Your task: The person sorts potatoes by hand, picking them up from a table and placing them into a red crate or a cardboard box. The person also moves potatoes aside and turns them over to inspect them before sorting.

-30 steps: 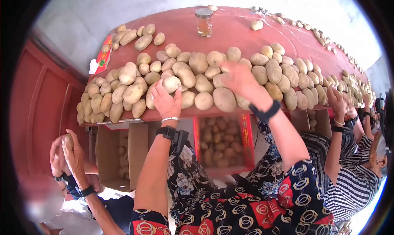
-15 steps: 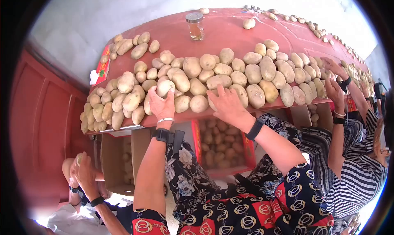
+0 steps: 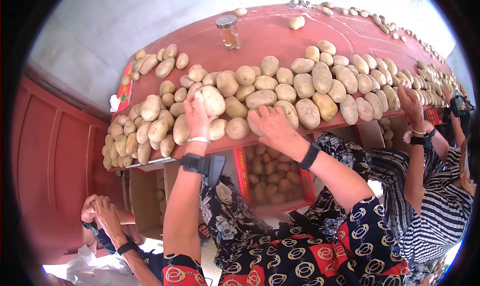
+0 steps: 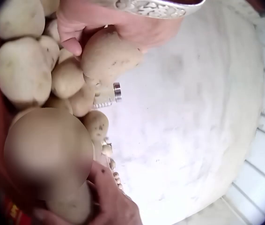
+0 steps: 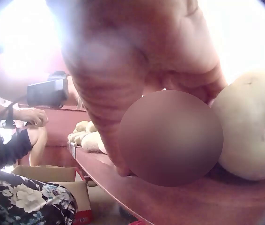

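My left hand (image 3: 198, 117) holds a pale potato (image 3: 214, 101) just above the heap, with the thumb and fingers at its side. In the left wrist view, this potato (image 4: 110, 58) hangs under the hand with the patterned silver bracelet. Near the table's front edge, my right hand (image 3: 275, 128) curls over a potato, mostly hidden beneath it from above. The left wrist view shows that potato (image 4: 71, 206) between thumb and fingers. In the right wrist view, a blurred round patch covers what lies under the palm; another potato (image 5: 252, 126) lies beside it.
Potatoes (image 3: 325, 106) lie heaped along the red table (image 3: 270, 38). A lidded jar (image 3: 229, 32) stands farther back. Below the edge are a red-rimmed box of potatoes (image 3: 272, 181) and a cardboard box (image 3: 145, 201). Other people's hands (image 3: 102, 213) work at left and right.
My right hand has come back from over the heap to a potato near the front edge. The left hand has raised its potato slightly and turned it.
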A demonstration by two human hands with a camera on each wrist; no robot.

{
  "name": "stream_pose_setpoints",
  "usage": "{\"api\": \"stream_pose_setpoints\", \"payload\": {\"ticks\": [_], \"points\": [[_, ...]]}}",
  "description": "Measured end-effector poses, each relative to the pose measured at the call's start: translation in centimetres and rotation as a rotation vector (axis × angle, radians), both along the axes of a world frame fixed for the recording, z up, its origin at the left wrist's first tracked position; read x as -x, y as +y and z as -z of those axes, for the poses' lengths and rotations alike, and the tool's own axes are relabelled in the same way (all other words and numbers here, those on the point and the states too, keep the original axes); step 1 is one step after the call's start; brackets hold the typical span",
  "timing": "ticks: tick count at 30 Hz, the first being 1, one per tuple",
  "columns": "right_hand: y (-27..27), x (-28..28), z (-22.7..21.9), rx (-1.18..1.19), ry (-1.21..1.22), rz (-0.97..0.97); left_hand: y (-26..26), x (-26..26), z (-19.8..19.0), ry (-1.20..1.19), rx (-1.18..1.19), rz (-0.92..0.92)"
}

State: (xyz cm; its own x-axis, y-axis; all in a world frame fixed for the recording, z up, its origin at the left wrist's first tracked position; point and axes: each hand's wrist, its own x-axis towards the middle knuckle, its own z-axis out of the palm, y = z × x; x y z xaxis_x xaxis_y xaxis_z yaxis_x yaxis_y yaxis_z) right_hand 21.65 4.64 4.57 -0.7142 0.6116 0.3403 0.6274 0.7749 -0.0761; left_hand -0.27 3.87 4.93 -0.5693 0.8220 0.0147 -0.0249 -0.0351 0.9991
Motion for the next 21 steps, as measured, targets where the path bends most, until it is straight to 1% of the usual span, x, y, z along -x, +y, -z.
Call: {"api": "stream_pose_setpoints", "payload": {"ticks": [1,3,5,7,8,9,11,12,13,15,17,19,21], "points": [[0.0,0.1,-0.1,0.003,0.041,-0.019,0.4,-0.9,-0.1,-0.073,-0.023,0.056],[0.3,0.3,0.2,0.042,0.028,-0.015,1.5,-2.2,-0.2,-0.201,-0.073,0.091],[0.3,0.2,0.6,0.085,0.004,-0.01,1.9,-2.7,-0.3,-0.199,-0.055,0.101],[0.3,0.5,0.7,-0.048,0.088,-0.011,2.1,-3.0,-0.3,-0.194,-0.018,0.12],[0.2,0.7,0.7,-0.048,0.09,-0.022,2.2,-3.2,-0.4,-0.143,-0.008,0.091],[0.1,0.7,0.5,-0.037,0.076,-0.007,2.2,-3.4,-0.6,-0.141,-0.01,0.083],[0.1,0.6,0.5,-0.03,0.056,0.015,2.6,-4.1,-1.0,0.136,-0.021,0.072],[0.1,0.5,0.6,-0.026,0.056,0.011,2.8,-4.3,-1.4,0.529,-0.081,-0.028],[0.2,0.6,0.6,-0.023,0.059,0.004,2.9,-4.6,-1.6,0.527,-0.084,-0.028],[0.2,0.4,0.2,0.012,0.059,-0.002,2.7,-5.4,-2.3,0.958,-0.153,0.008],[0.1,0.6,0.5,0.057,0.049,-0.039,3.2,-5.8,-2.4,1.151,-0.306,0.003],[0.5,0.6,1.0,0.058,0.079,-0.015,3.5,-6.9,-2.7,1.416,-0.029,-0.024],[0.6,0.6,1.0,0.066,0.072,-0.024,4.1,-7.0,-1.0,1.468,0.088,0.064]]}}
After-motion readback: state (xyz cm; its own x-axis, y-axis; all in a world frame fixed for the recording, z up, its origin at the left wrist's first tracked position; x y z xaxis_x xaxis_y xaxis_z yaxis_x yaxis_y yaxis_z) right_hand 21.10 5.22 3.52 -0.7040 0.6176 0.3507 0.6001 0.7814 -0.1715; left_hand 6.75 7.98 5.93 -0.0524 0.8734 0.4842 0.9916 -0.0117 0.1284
